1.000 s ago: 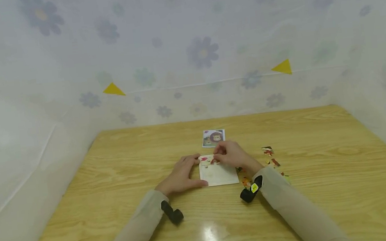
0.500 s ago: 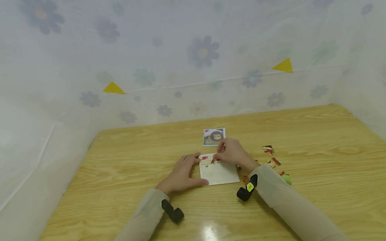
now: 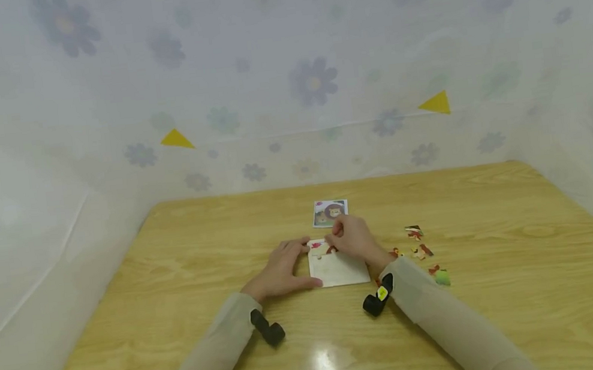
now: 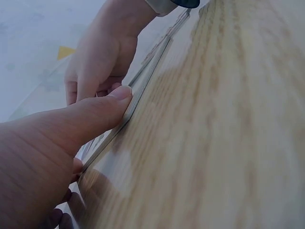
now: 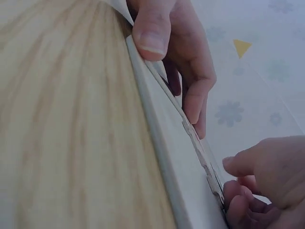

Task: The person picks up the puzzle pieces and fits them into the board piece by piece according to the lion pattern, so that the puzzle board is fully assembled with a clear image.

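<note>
A white puzzle board [image 3: 338, 272] lies on the wooden table, with joined puzzle pieces [image 3: 318, 247] bearing a pink flower at its far left corner. My left hand [image 3: 282, 269] holds the board's left side, its thumb [image 4: 107, 109] on the near corner and its fingers by the far corner. Curled at the board's far edge, my right hand [image 3: 355, 242] pinches a brown-and-cream puzzle piece [image 3: 332, 250] against the joined ones. In the right wrist view, that hand's fingers [image 5: 233, 191] meet the row of pieces; part of the held piece is hidden.
Behind the board lies a lion picture card [image 3: 330, 211], partly covered by my right hand. Several loose puzzle pieces [image 3: 421, 251] are scattered right of the board, some hidden by my right forearm. A flowered white curtain [image 3: 285, 77] surrounds the table [image 3: 199, 243].
My right hand has shifted slightly, and the brown piece now sits closer against the joined pieces. My right wrist has moved a little left, uncovering more loose pieces. My left hand stays in place.
</note>
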`<control>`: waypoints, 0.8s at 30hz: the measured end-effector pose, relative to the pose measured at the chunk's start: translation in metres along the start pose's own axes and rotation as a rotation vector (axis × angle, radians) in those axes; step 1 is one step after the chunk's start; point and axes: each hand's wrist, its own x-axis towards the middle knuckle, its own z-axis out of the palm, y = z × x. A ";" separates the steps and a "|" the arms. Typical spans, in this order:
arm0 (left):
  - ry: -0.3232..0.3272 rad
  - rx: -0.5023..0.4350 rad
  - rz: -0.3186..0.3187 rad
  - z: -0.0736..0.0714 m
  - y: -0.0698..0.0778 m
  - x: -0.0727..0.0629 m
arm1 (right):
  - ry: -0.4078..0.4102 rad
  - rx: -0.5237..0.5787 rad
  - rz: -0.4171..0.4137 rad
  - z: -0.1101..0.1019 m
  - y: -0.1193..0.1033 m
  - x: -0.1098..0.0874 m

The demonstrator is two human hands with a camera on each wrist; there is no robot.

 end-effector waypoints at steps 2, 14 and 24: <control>0.001 0.001 -0.004 0.001 -0.001 0.000 | 0.014 0.038 -0.015 0.001 0.003 -0.001; 0.006 0.004 -0.009 -0.001 -0.003 -0.002 | 0.044 0.135 -0.094 -0.025 0.026 -0.010; 0.000 -0.008 -0.014 -0.004 -0.003 -0.003 | 0.044 0.121 -0.036 -0.052 0.047 -0.022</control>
